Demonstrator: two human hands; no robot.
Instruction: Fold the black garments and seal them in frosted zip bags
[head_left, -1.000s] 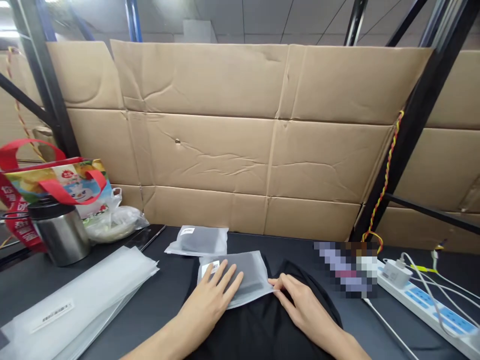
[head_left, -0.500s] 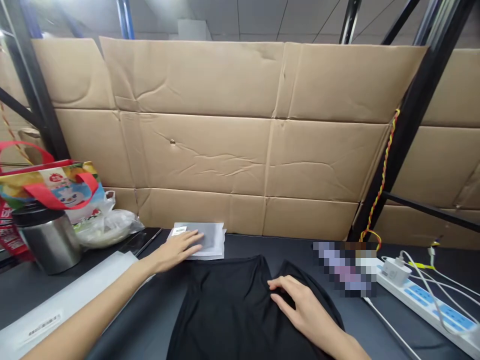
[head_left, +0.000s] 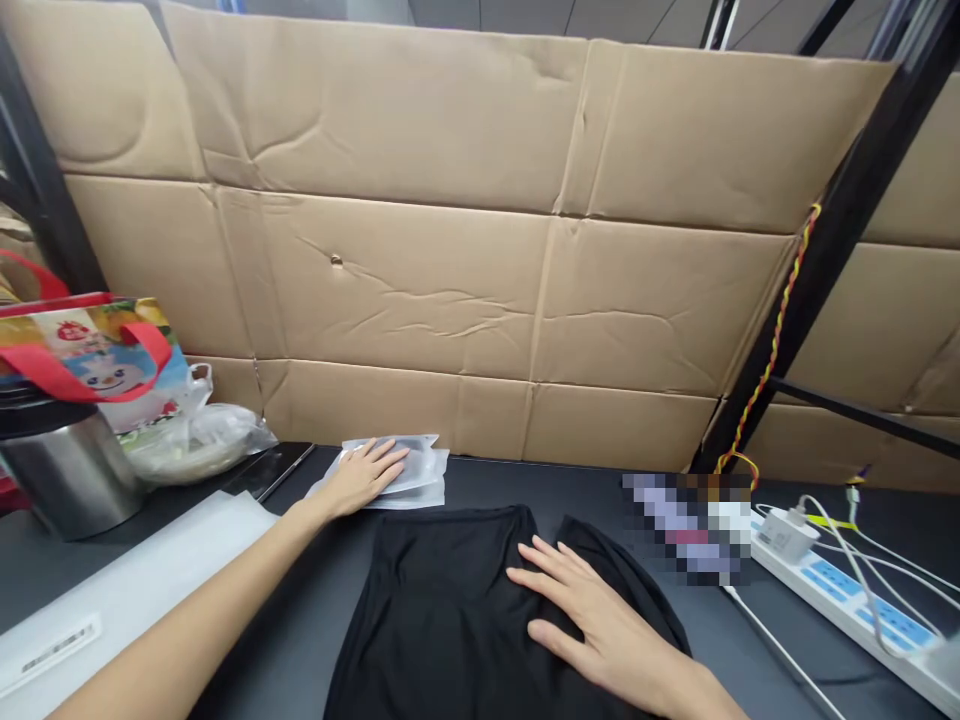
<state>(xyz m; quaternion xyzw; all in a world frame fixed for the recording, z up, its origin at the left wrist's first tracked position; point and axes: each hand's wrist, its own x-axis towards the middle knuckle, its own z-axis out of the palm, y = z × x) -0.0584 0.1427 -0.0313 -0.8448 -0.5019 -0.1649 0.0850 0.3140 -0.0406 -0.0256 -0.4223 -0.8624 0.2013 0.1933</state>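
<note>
My left hand [head_left: 365, 478] rests with fingers outstretched on a small stack of clear plastic bags [head_left: 424, 480] at the back of the table, against the cardboard. Nothing is gripped in it. A black garment [head_left: 442, 610] of smooth cloth lies spread in front of me, with a notch in its far edge. My right hand [head_left: 577, 625] lies on the garment just right of its middle, palm down and fingers spread. Beneath my left forearm is a large frosted plastic bag [head_left: 142, 590] with a barcode label.
On the left stand a steel thermos [head_left: 71, 470], a colourful tote bag [head_left: 90, 350] and a tied plastic bag [head_left: 199, 440]. A dark flat phone-like object [head_left: 277, 468] lies nearby. On the right is a white power strip [head_left: 847, 590] with cables. Cardboard [head_left: 420, 240] walls the back.
My right hand has flattened and spread its fingers on the garment. My left hand has moved slightly on the small bags, whose top one has shifted. The view has tilted down a little.
</note>
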